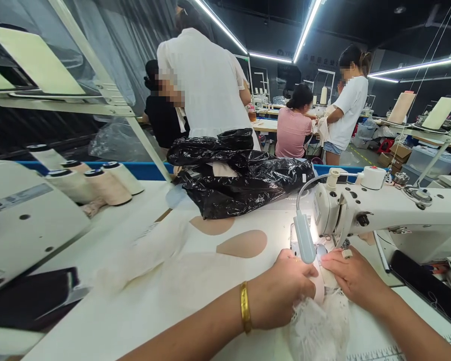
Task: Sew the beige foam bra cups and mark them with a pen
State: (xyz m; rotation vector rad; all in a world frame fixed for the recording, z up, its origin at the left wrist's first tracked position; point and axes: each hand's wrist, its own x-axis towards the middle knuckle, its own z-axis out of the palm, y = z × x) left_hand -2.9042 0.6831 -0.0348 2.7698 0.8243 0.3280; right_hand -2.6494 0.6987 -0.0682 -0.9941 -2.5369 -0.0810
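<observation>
A white sewing machine (398, 205) reaches in from the right, with a small grey lamp (304, 236) on a bent neck lighting its needle area. Pale lace fabric (319, 326) with a beige layer runs from under this area down over the table's front. My left hand (285, 288), a gold bangle at its wrist, curls its fingers closed on the fabric's left side. Across from it, my right hand (353, 278) lies with fingers stretched out on the fabric, close by the presser foot. The lamp partly hides the needle area.
Beige teardrop-shaped pieces (244, 243) and sheer white fabric (143, 255) lie left of my hands. A black plastic bag (244, 175) sits behind. Thread cones (108, 185) stand at left near another machine (26, 225). Several people work beyond the table; a ruler (383, 353) lies front right.
</observation>
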